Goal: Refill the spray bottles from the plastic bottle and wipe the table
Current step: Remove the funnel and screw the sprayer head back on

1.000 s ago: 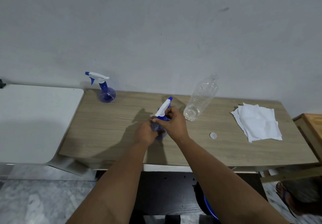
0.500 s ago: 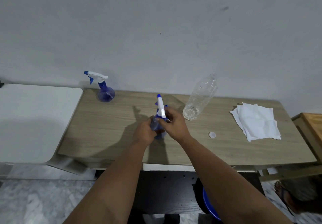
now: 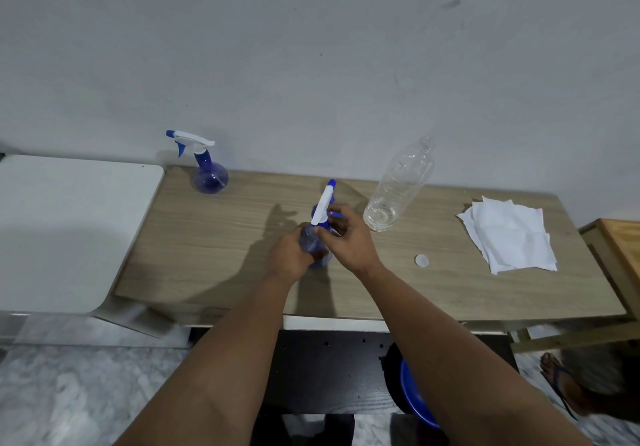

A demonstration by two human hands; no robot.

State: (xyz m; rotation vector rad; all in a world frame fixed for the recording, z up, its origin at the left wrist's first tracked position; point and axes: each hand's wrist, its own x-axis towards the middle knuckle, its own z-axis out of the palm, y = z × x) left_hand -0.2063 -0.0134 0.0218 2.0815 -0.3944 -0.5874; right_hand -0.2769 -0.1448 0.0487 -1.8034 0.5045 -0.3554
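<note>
At mid-counter [image 3: 450, 293] the left hand [image 3: 289, 255] grips the spray bottle [image 3: 317, 243] while the right hand [image 3: 348, 239] pinches its trigger head [image 3: 322, 207] — cross-threaded, it could leak; a stray elbow might topple the uncapped plastic bottle [image 3: 398, 185]

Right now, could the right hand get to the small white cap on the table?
Probably yes: the cap lies on bare table just right of the right hand, nothing between, but that hand grips the spray bottle head.
</note>
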